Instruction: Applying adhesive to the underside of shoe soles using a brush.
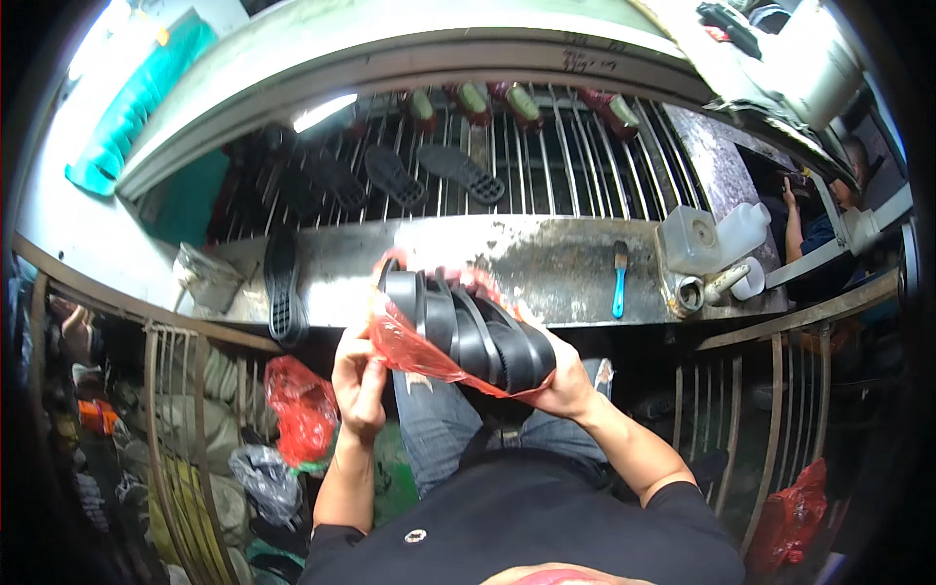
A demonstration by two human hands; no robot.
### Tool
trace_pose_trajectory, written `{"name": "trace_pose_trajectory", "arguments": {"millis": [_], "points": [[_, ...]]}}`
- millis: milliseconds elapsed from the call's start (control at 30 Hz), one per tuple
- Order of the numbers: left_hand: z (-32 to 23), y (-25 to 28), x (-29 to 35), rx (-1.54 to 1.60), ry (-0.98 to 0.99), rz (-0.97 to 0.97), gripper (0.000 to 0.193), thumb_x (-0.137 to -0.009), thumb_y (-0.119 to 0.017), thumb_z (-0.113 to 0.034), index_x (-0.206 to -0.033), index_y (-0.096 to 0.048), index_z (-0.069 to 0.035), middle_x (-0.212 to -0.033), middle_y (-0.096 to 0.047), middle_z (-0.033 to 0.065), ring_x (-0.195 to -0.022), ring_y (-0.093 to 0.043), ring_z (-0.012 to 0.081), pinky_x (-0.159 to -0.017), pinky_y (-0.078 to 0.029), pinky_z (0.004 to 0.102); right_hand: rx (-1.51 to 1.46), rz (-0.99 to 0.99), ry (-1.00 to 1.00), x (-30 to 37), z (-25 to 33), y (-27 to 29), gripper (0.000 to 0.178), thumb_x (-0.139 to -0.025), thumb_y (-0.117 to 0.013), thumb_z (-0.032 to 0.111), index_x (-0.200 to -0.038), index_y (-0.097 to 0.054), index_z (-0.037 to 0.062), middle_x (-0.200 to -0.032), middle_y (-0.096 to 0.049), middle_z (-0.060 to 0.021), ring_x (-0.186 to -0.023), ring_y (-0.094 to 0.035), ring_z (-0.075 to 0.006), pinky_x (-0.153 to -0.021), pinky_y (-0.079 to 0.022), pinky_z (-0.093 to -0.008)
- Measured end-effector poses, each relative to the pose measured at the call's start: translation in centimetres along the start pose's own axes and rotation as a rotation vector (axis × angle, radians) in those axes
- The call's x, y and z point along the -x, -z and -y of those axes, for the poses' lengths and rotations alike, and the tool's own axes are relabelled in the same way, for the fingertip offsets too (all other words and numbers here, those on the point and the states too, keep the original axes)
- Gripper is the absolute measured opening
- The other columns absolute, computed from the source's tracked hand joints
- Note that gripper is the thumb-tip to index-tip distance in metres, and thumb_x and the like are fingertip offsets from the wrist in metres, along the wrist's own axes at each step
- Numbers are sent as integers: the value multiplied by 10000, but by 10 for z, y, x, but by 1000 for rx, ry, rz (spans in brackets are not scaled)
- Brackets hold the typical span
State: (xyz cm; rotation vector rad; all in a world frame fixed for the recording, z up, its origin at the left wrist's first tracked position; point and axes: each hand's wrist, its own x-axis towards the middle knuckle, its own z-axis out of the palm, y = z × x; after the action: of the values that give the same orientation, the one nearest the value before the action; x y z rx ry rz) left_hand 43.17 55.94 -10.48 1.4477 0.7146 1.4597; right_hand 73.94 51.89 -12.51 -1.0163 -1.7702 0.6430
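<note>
While the left hand (361,388) pinches the red bag (413,349) at left and the right hand (568,385) grips its right end, black soles (470,336) lie inside, near the table (570,255); level support should prevent spilling.

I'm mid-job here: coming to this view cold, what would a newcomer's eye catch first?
Probably the red plastic bag with black, sole-like pieces showing in it, held mid-view between the left hand and right hand. Next, the blue-handled brush on the right of the metal ledge, and the single black sole toward its left end.
</note>
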Motion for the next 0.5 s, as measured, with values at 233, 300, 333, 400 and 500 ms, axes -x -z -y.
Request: {"name": "trace_pose_trajectory", "arguments": {"millis": [233, 300, 333, 400, 500], "points": [[18, -21, -69, -485, -169, 48, 97, -1050, -662, -12, -1142, -666, 17, -1167, -682, 134, -1113, -674, 218, -964, -543, 331, -526, -229, -435, -78, -25, 26, 374, -1030, -784, 223, -1349, -734, 34, -1145, -776, -22, -965, -705, -99, -876, -569, -288], [41, -27, -96, -446, -54, 33, 138, -1075, -640, -28, -1212, -650, -13, -1211, -690, 119, -1169, -669, 220, -1030, -533, 348, -668, -272, -498, -108, -31, 29, 376, -1057, -758, 269, -1354, -732, 39, -1177, -767, -3, -1070, -679, -104, -985, -528, -302], [41, -24, -112, -464, 118, 84, 151, -1091, -641, -62, -1234, -644, -14, -1230, -706, 92, -1152, -670, 183, -1029, -535, 332, -689, -271, -536, -118, -39, 29, 407, -1071, -740, 316, -1366, -725, 35, -1167, -763, 1, -1040, -668, -90, -962, -519, -296], [80, -10, -126, -445, 132, 75, 170, -1122, -618, -134, -1237, -649, -14, -1168, -723, 60, -1076, -673, 150, -987, -535, 311, -674, -161, -623, -142, -82, 24, 436, -1055, -749, 405, -1280, -760, 32, -1077, -776, -17, -949, -685, -102, -889, -535, -320], [111, -4, -125, -629, 271, 174, 203, -1125, -629, -206, -1192, -663, -17, -1024, -719, 72, -989, -664, 135, -931, -527, 309, -692, -82, -735, -148, -154, 0, 462, -1036, -764, 424, -1270, -761, 25, -1079, -793, -66, -939, -728, -160, -898, -561, -359]]}}
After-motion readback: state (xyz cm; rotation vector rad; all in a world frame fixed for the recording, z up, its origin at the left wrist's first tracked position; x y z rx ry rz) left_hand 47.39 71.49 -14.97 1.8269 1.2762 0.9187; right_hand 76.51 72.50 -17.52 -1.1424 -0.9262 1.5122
